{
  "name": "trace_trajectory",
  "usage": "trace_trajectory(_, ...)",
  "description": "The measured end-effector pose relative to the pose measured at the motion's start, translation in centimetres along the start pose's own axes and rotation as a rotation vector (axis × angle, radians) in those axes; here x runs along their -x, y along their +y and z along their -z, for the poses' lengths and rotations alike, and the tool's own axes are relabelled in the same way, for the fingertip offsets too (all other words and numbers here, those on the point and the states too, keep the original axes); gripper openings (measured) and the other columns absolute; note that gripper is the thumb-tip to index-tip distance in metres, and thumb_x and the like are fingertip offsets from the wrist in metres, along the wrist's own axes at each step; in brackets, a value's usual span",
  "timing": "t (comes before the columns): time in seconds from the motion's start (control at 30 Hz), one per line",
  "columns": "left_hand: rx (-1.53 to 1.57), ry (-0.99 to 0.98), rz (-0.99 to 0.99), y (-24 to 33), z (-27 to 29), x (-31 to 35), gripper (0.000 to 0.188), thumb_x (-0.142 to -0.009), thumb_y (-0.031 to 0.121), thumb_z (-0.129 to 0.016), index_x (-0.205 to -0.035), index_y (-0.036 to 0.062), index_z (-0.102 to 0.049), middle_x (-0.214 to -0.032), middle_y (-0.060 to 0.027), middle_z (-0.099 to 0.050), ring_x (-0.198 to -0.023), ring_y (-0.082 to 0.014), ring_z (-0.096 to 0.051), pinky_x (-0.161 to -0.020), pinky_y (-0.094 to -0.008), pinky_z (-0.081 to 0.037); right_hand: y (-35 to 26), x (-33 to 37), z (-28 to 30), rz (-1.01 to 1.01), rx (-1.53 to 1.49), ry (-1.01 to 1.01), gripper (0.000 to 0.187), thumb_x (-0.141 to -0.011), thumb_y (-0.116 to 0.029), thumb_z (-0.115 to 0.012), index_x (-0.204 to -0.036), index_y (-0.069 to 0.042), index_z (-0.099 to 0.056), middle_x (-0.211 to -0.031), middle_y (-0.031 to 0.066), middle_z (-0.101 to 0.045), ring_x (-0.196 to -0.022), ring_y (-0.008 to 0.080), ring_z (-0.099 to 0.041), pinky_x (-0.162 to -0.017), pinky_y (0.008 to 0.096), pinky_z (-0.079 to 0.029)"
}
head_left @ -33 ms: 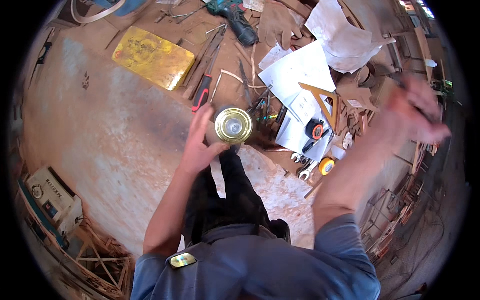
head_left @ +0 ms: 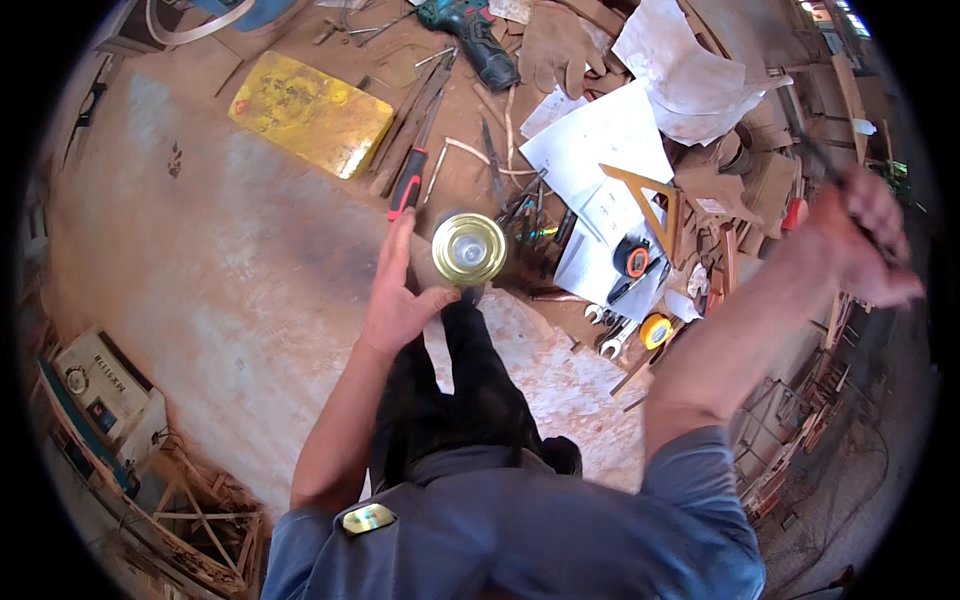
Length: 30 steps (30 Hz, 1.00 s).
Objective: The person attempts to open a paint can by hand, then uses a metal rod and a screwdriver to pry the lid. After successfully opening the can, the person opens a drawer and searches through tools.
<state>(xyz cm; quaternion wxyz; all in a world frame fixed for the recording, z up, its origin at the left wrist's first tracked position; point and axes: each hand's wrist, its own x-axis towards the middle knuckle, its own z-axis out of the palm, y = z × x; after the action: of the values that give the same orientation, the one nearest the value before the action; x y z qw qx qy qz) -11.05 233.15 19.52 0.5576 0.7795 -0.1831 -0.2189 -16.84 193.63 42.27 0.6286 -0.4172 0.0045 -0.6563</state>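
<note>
Gold metal rims the round tin [head_left: 469,249] in the near middle, its circular end facing up just beyond our dark trousers [head_left: 490,390]. Our left hand [head_left: 392,295] curves along the left and near sides of the tin, fingers and thumb spread apart; we cannot tell whether they grip it. Our right hand [head_left: 866,243], raised at far right, has its fingers curled around a dark slender tool [head_left: 824,163], too blurred for us to name. Just beyond our left fingers lies a red-and-black-handled tool [head_left: 408,184] on the counter [head_left: 270,235]. Farther left we see a yellow case [head_left: 310,114]; at the far middle, a cordless drill [head_left: 480,42] beside a work glove [head_left: 558,48]. Right of the tin, a triangular set square [head_left: 668,210] lies over white papers [head_left: 600,140], with an orange-and-black tape measure [head_left: 632,258] nearer us.
</note>
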Motion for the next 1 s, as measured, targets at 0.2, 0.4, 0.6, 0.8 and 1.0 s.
trace_trajectory(0.2,0.289,0.357,0.124,1.1,5.3,3.1,0.024,-0.084,0.007,-0.078,-0.089,0.0038,-0.055,-0.09,-0.003,-0.063,-0.076,-0.0075,-0.055,-0.068,-0.0238,-0.047,-4.2,-3.1,-3.6,0.228,0.49,-0.445,0.052,-0.099,-0.051,-0.045,-0.062,-0.016,-0.037,-0.053,-0.0026,-0.035,-0.042,0.0114,-0.037,-0.037,0.0254,-0.03)
trace_trajectory(0.4,0.141,0.42,-0.001,6.2,8.2,3.8,0.024,-0.086,0.007,-0.077,-0.076,0.0049,-0.055,-0.071,0.0027,-0.058,-0.062,-0.0029,-0.049,-0.053,-0.0205,-0.04,-5.0,1.7,-2.6,-0.045,0.923,-0.508,0.041,-0.102,-0.026,-0.05,-0.065,-0.007,-0.05,-0.058,0.0034,-0.047,-0.047,0.0135,-0.036,-0.045,0.0305,-0.025)
trace_trajectory(0.6,0.15,0.3,0.025,8.4,8.7,5.0,0.04,-0.083,0.007,-0.078,-0.113,0.0028,-0.052,-0.102,-0.0049,-0.061,-0.091,-0.0131,-0.06,-0.085,-0.0289,-0.05,-5.6,13.1,-4.9,-0.305,0.702,-0.861,0.017,-0.081,0.015,-0.063,-0.087,-0.001,-0.065,-0.083,0.0042,-0.064,-0.069,0.012,-0.055,-0.06,0.0237,-0.043)
trace_trajectory(0.8,0.151,0.276,-0.12,10.0,8.1,5.3,0.059,-0.077,0.009,-0.081,-0.125,0.0013,-0.047,-0.111,-0.0088,-0.059,-0.098,-0.0166,-0.059,-0.092,-0.0327,-0.049,-8.6,21.7,-9.6,-0.477,0.609,-1.236,0.022,-0.066,0.005,-0.078,-0.084,-0.001,-0.066,-0.091,0.0085,-0.062,-0.072,0.0208,-0.063,-0.061,0.0317,-0.051)
trace_trajectory(1.0,0.054,0.255,-0.226,11.8,6.9,5.3,0.073,-0.071,0.012,-0.086,-0.13,-0.0028,-0.047,-0.111,-0.0128,-0.063,-0.1,-0.0207,-0.062,-0.092,-0.0347,-0.051,-10.5,24.0,-10.4,-0.367,0.65,-1.398,0.022,-0.073,-0.015,-0.082,-0.082,-0.007,-0.065,-0.112,0.0051,-0.064,-0.084,0.0231,-0.069,-0.063,0.0362,-0.054)
